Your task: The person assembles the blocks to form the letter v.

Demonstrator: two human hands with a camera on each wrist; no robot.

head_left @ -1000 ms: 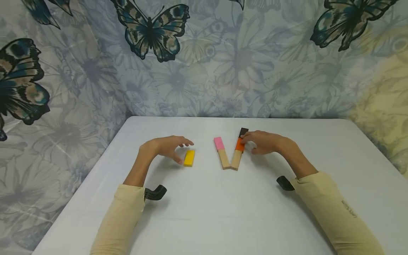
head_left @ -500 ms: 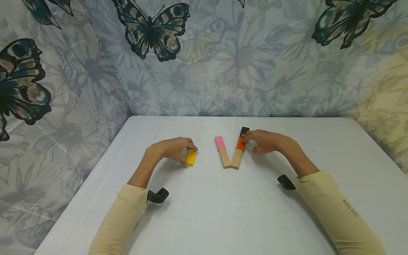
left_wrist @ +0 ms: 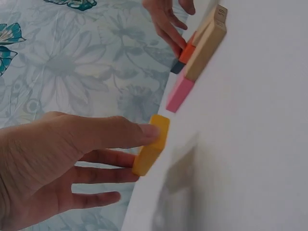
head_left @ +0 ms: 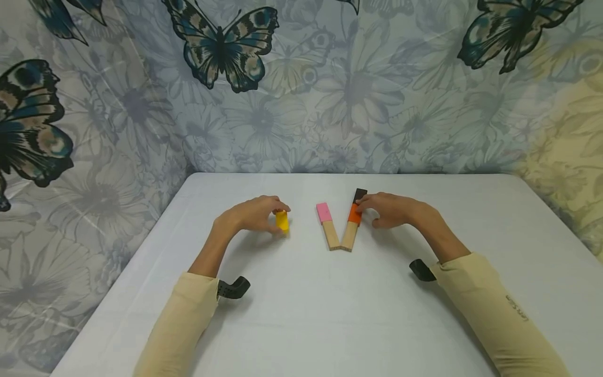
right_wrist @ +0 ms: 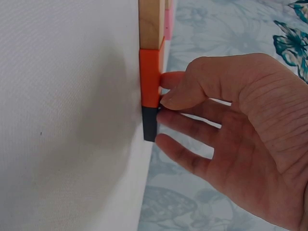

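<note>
My left hand (head_left: 252,214) pinches a yellow block (head_left: 282,222) between thumb and fingers. In the left wrist view the yellow block (left_wrist: 152,147) is tilted above the table, its shadow lying apart from it. On the right, my right hand (head_left: 391,209) rests its fingers at the side of an orange block (head_left: 354,213) and a black block (head_left: 360,195), thumb away from them in the head view. Those two continue a plain wooden block (head_left: 349,237). A second wooden block (head_left: 331,235) carries on into a pink block (head_left: 324,212); the two rows form a V.
A white table (head_left: 301,314) lies under both hands. Behind it hangs a floral cloth (head_left: 292,120) with butterflies. Dark curved pieces (head_left: 234,288) stick out at both sleeve cuffs. Printed marks show on one wooden block end (left_wrist: 220,14).
My left hand has closed its fingers around the yellow block and raised it off the table, slightly away from me. My right hand and the V of blocks have stayed in place.
</note>
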